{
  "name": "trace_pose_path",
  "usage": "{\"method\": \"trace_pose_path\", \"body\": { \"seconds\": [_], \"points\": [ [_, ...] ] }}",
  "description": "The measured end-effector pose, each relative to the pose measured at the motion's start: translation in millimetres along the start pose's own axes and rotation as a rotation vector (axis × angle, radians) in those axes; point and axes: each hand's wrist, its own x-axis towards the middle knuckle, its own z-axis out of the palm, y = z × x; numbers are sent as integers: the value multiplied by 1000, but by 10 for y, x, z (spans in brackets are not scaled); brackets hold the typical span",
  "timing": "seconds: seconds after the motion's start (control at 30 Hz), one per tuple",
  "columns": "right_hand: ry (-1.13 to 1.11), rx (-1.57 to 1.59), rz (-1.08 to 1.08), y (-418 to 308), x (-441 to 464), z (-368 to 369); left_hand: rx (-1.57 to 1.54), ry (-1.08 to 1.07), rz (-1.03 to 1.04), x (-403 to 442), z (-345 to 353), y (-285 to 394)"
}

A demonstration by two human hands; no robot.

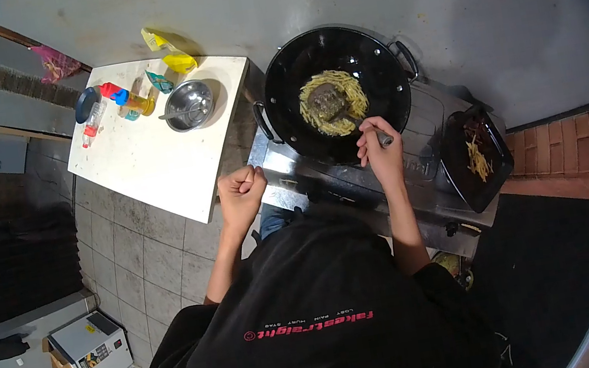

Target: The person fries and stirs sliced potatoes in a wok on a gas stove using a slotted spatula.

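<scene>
My right hand (383, 148) is wrapped round the handle of a round-headed skimmer (328, 101). The skimmer's head rests among pale yellow strips (355, 89), which look like cut fries, in the middle of a large black wok (297, 56). To the left of the wok, my left hand (239, 186) is held in a loose fist in the air, and nothing shows in it. The wok, with a loop handle on each side, sits on a steel stove (422, 140).
Right of the wok, a black tray (468, 187) holds more strips and darker pieces. On the white table (161, 170) stand a steel bowl (188, 107) with a spoon, a bottle of yellow oil (135, 103), other bottles and a yellow packet (174, 56).
</scene>
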Motion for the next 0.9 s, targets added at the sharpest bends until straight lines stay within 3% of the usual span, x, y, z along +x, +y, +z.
{"method": "trace_pose_path", "body": {
  "seconds": [0.33,0.53,0.63,0.9],
  "points": [
    [-44,-239,-115,-218,-164,82,-17,-31,19,-12,-2,2],
    [-134,-480,-528,-442,-342,177,-52,-24,-1,-35,-11,-37],
    [-174,-527,-587,-431,-382,185,-48,-18,6,-39,-20,-24],
    [-126,-460,-485,-364,-390,130,-58,-22,-7,-71,-28,-28]
  ]
}}
